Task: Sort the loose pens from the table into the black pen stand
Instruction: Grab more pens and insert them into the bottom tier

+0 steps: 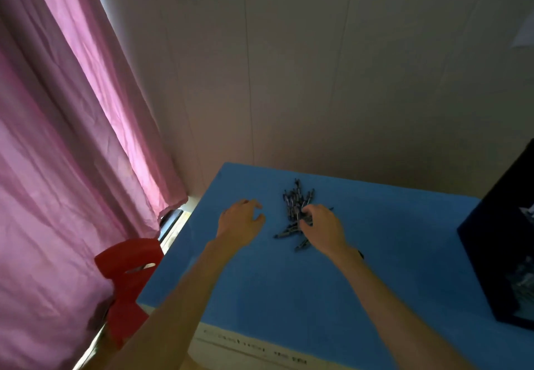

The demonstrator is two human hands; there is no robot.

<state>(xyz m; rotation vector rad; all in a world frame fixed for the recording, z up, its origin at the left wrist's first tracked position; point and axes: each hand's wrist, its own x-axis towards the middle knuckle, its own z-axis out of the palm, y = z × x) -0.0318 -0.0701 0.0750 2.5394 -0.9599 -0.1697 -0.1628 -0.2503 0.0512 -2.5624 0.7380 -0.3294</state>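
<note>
Blue foam-looking table top (375,268), with the pile of pens (297,205) heaped near the far middle, close to the wall side. Pretty much the whole job left by the look of it: big dark bundle lying loose, a few strays fanned out toward the near side. Right hand (325,225) down on the near end of the pile, fingers curled in among the pens, seemingly gathering or pinching a few, though hard to tell how many since the fingertips hide behind the knuckles. Left hand (241,219) just beside the pile on the left, hovering or resting on the blue, fingers loosely curled, holding nothing.

Black pen stand (502,254) probably that dark boxy thing at the right edge, half cut off by the frame, so can't say what's already inside. Well apart from the pile, meaning a fair carry across to the right for each handful.

Plenty of bare blue between pile and stand, nothing in the path. Left table edge close to the left hand, with a red chair (130,277) and pink curtain (72,138) beyond, so worth not flicking any pens that way. Wall right behind the pile, little room there.
</note>
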